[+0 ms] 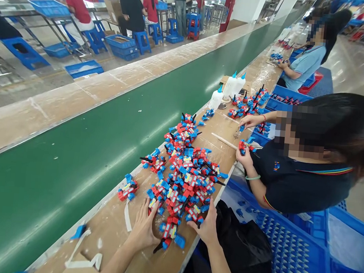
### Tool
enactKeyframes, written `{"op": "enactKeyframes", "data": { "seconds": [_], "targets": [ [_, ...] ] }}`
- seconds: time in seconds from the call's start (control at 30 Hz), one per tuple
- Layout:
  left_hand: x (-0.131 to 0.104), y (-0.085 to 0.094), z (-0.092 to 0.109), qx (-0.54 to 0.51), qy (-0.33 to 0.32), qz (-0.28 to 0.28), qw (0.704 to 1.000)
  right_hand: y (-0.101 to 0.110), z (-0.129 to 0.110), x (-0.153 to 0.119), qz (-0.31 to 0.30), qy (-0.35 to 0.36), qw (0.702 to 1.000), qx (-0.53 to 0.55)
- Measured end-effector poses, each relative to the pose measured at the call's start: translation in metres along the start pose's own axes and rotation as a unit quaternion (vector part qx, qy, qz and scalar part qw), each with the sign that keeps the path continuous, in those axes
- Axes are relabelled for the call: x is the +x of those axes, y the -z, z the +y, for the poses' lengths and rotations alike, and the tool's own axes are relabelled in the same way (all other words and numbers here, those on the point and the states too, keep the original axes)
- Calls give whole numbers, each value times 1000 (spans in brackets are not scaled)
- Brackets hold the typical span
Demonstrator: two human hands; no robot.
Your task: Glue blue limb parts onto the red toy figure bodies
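Note:
A large heap of red and blue toy robots (186, 175) with black parts lies on the brown worktop (121, 246). My left hand (144, 224) rests at the heap's near left side, its fingers spread against the toys. At the right side my right hand (206, 223) touches the pile, thumb apart from the fingers. Between my hands one toy robot (170, 231) lies at the near end of the heap. Another toy robot (128, 188) sits apart on the left, beside the belt. Neither hand is closed round a toy.
A green conveyor belt (82, 149) runs along the left. Beside me on the right, a co-worker (299, 176) holds a toy. White glue bottles (216, 99) stand farther along. Blue crates (287, 243) and black cloth (239, 239) are at right; tape strips (83, 259) lie near.

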State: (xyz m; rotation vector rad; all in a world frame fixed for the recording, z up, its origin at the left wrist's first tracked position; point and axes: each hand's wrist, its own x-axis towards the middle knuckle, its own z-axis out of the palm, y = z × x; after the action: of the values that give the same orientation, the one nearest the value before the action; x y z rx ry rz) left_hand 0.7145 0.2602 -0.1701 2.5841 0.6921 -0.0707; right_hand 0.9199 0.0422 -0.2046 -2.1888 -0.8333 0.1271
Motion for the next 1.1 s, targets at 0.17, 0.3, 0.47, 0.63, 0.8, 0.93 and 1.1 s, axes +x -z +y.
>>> {"op": "enactKeyframes", "data": {
  "seconds": [0.17, 0.3, 0.47, 0.63, 0.8, 0.93, 1.1],
  "targets": [
    [7, -3, 5, -1, 1, 5, 1000, 0, 9, 5, 18, -9, 1000, 12],
    [12, -7, 8, -6, -2, 14, 1000, 2, 16, 10, 20, -15, 1000, 17],
    [19, -11, 14, -6, -4, 19, 1000, 5, 23, 17, 21, -13, 999, 30],
    [25, -10, 21, -22, 4, 18, 1000, 10, 25, 25, 18, 6, 999, 29],
    [32, -8, 25, -24, 6, 6, 1000, 16, 26, 32, 6, -1, 999, 44],
    [38, -6, 29, -20, 26, -12, 999, 18, 28, 37, 2, -12, 999, 45],
    [47, -6, 36, -21, 36, -9, 999, 22, 33, 47, -2, -18, 999, 44]
  ]
}}
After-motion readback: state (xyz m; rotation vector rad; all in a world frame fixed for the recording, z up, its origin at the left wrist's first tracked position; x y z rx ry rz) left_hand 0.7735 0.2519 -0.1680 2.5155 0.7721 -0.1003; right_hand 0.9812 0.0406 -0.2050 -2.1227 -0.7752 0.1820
